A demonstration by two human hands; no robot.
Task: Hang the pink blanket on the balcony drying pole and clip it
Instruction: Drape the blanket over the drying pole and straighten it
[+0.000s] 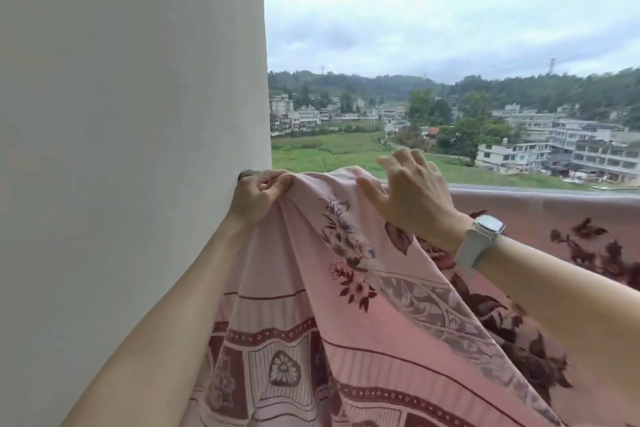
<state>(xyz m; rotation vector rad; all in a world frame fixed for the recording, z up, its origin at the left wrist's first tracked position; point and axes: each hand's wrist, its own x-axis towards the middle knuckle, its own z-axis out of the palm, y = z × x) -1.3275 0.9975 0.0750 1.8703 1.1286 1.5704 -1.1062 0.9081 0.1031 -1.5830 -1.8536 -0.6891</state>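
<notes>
one pink blanket (346, 305), with dark red flowers and a patterned border, hangs over the pole along the far edge of the balcony; the pole itself is hidden under the cloth. two hands work at its top edge. the left hand (258, 196), hard against the white wall (131, 114) on the left, has its fingers curled and pinches a bunched fold of the blanket. the right hand (412, 191), just to the right, has its fingers spread and loosely bent above the cloth, thumb touching the fold. one white watch (483, 236) sits on the right wrist. no containers show.
</notes>
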